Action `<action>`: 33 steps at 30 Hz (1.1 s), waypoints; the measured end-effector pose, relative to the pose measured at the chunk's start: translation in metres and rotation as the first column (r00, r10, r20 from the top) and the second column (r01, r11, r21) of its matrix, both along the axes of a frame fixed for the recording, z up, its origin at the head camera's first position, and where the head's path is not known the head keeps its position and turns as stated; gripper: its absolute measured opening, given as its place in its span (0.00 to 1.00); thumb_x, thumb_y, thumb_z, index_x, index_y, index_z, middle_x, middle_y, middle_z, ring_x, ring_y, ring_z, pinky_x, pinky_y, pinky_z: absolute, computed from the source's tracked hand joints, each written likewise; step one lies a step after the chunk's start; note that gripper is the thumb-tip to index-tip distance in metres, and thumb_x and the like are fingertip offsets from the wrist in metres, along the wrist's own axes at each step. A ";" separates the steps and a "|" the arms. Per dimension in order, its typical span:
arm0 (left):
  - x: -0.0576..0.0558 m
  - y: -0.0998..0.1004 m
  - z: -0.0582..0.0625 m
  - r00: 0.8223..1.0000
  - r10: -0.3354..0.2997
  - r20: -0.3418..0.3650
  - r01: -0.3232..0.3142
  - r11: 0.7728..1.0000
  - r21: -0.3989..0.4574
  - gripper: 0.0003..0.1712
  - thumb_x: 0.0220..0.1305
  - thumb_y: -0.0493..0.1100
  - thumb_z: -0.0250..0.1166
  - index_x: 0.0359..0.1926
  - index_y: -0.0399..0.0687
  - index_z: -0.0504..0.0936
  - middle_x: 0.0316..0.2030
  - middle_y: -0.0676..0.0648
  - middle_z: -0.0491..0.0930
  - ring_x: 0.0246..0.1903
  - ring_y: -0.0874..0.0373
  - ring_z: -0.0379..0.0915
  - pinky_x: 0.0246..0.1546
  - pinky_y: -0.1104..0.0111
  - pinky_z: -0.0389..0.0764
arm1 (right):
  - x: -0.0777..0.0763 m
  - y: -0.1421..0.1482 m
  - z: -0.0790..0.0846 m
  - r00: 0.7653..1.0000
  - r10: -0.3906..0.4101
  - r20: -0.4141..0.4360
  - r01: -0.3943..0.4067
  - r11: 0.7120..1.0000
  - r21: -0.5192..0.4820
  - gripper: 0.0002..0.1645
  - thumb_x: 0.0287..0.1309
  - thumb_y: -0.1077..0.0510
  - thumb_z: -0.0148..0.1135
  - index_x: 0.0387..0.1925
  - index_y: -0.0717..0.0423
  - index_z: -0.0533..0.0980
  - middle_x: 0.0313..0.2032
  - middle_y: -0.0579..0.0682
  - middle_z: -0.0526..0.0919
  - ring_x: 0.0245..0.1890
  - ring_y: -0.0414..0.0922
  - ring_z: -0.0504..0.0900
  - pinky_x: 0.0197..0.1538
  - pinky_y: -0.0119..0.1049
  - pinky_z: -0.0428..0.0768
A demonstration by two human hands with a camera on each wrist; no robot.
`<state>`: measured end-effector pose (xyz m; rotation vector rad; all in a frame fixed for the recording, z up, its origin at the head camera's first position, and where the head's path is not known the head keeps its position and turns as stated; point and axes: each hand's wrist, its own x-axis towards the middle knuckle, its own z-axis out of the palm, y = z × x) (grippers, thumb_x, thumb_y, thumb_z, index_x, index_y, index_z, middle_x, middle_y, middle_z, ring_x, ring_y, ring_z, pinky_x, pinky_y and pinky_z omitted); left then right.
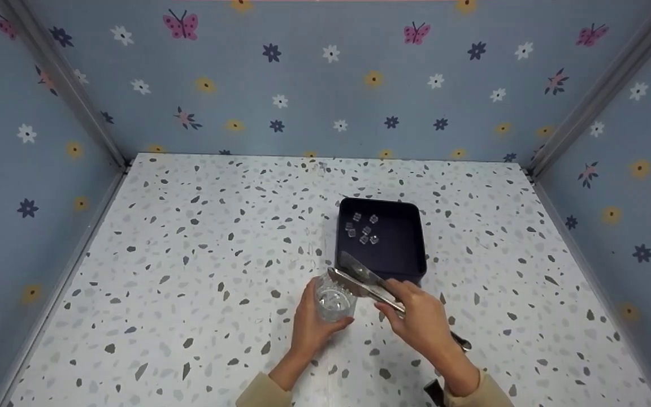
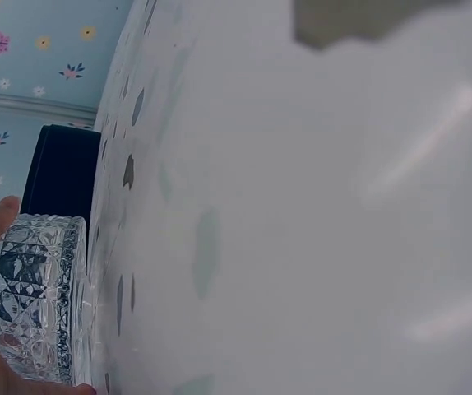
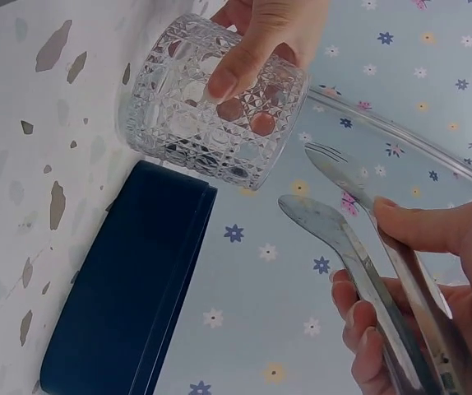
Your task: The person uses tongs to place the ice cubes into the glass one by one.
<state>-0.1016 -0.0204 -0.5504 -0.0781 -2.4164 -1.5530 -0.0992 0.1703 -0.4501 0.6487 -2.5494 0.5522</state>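
Note:
A cut-pattern clear glass (image 1: 334, 304) stands on the speckled table, and my left hand (image 1: 309, 323) grips it round its side. In the right wrist view, my left thumb lies across the patterned wall of the glass (image 3: 195, 115). My right hand (image 1: 424, 319) holds metal serving tongs (image 3: 392, 288), thumb on one arm and fingers curled round the other. One tong end is forked and the other spoon-shaped; they stand apart with nothing visible between them. From above, the tong tips overlap the glass's rim. Several small clear cubes (image 1: 366, 230) lie in the dark square tray (image 1: 407, 249).
The tray stands just beyond the glass and tongs. Around the white speckled table (image 1: 218, 243) rise blue panels (image 1: 303, 73) with flowers and butterflies at the back and both sides. A dark strap (image 1: 434, 391) shows beside my right wrist.

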 end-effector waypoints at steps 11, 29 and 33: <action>-0.001 0.001 -0.001 1.000 0.002 0.003 -0.002 1.000 -0.014 0.57 0.29 0.49 0.77 0.60 0.37 0.57 0.53 0.38 0.67 0.52 0.47 0.65 0.54 0.59 0.65 | -0.006 0.004 -0.001 0.999 -0.033 0.021 0.033 0.999 0.005 0.23 0.42 0.50 0.69 0.40 0.58 0.76 0.29 0.50 0.78 0.22 0.48 0.78 0.24 0.41 0.76; 0.001 0.001 0.000 1.000 0.018 0.011 -0.018 1.000 -0.022 0.58 0.28 0.51 0.77 0.60 0.36 0.57 0.55 0.40 0.66 0.54 0.48 0.63 0.55 0.59 0.64 | -0.024 0.011 -0.007 0.984 -0.163 0.077 0.161 0.987 0.022 0.28 0.44 0.49 0.67 0.44 0.63 0.74 0.37 0.60 0.79 0.25 0.54 0.78 0.26 0.48 0.76; 0.001 0.001 0.000 1.000 0.016 -0.005 -0.016 1.000 -0.017 0.58 0.28 0.51 0.77 0.60 0.35 0.57 0.54 0.39 0.66 0.54 0.47 0.63 0.54 0.58 0.64 | -0.028 0.012 -0.009 0.982 -0.172 0.083 0.172 0.985 0.014 0.28 0.44 0.49 0.67 0.44 0.63 0.74 0.36 0.59 0.78 0.23 0.53 0.77 0.25 0.46 0.76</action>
